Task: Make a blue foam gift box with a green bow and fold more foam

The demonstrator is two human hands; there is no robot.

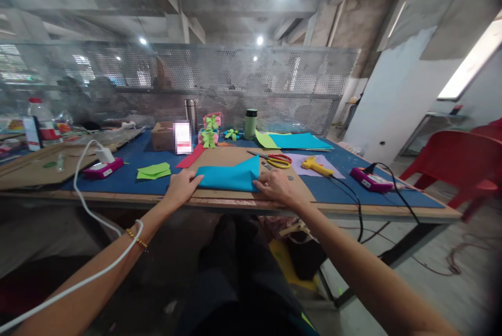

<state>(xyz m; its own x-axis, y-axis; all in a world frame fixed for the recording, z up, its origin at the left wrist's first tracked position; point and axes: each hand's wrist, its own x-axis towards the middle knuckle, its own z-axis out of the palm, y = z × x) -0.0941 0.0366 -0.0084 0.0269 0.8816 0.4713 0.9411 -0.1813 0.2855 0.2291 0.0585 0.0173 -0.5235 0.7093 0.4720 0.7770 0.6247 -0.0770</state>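
Observation:
A folded sheet of bright blue paper (229, 176) lies on a brown cardboard sheet (235, 154) at the table's front edge. My left hand (184, 185) pinches its left end between thumb and fingers. At the lower right corner, my right hand (273, 185) has its fingers closed on the same sheet. The paper's upper right part rises to a point. Just beyond my right hand lie scissors (279, 161) with red and yellow handles. A yellow glue gun (317, 167) rests on lilac paper (300, 162) to the right.
Green paper pieces (153, 170) and a red strip (192, 157) lie left. Behind stand a phone (182, 138), a cardboard box (162, 137), bow-topped gift boxes (208, 132) and a green bottle (250, 124). Purple power strips (104, 167) sit at both sides; a white cable crosses my left arm.

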